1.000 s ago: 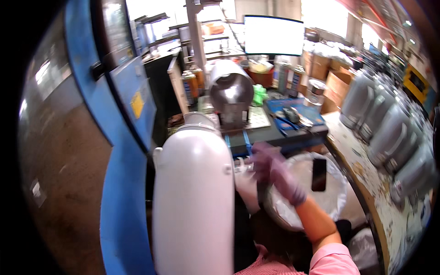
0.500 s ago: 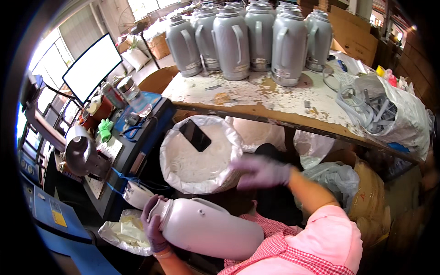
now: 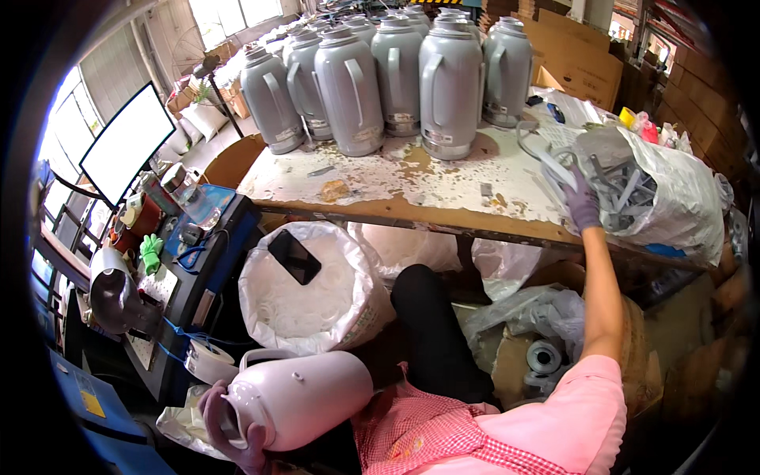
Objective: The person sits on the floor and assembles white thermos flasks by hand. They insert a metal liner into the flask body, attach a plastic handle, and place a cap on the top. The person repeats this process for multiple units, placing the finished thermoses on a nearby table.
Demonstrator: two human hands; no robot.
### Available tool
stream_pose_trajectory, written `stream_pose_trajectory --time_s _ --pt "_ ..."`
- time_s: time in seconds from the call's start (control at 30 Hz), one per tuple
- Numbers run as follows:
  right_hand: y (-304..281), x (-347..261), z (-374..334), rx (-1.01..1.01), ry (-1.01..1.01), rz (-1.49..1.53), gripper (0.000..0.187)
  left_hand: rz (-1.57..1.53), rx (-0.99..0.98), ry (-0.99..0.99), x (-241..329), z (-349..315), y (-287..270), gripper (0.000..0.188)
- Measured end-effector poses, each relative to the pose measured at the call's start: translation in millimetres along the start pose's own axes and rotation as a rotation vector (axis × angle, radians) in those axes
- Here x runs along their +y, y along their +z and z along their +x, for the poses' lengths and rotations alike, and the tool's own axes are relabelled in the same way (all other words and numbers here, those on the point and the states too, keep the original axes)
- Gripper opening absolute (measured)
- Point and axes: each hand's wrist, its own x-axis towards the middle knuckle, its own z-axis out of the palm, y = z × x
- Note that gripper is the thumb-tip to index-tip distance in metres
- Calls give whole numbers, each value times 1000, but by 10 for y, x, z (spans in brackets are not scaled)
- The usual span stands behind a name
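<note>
A pale grey vacuum flask body (image 3: 313, 396) lies tilted on its side across my lap, its open mouth facing left and a handle on its upper side. My left hand (image 3: 229, 431), in a purple glove, grips it round the rim of the mouth. My right hand (image 3: 583, 204), gloved alike, is stretched out to the table's right end. Its fingers are closed on a curved grey plastic handle (image 3: 556, 169), partly hidden by the hand. Just beside it, an open white sack (image 3: 685, 186) holds several loose grey plastic parts (image 3: 631, 194).
Several grey flasks (image 3: 348, 95) stand upright on the worn white table (image 3: 372, 170). Below it, a white sack (image 3: 261, 313) of clear rings carries a black phone (image 3: 294, 257). A monitor (image 3: 127, 146) and bench (image 3: 206, 277) stand left. A carton with plastic bags (image 3: 530, 309) sits right.
My right hand has moved from above my lap up and right to the grey plastic parts and closed on a handle. The flask in my left hand has shifted left, its mouth turning downward.
</note>
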Motion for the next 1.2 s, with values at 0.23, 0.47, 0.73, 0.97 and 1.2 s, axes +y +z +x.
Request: stream_pose_trajectory --time_s 0.23,0.47,0.73,0.97,1.2 --pt "-83 -1123 292 111 316 1337 27 164 -146 217 66 -38 431 79" --pt "186 -644 380 -117 -24 757 37 149 -142 269 50 -297 296 76" --pt "-30 -1115 531 51 -194 -330 29 181 -85 281 136 -481 238 70" --pt "-210 -1691 411 -90 -336 -16 45 165 -59 255 208 -575 224 68" --pt "-323 -2967 -956 -930 -116 806 32 181 -56 269 258 -675 292 66"
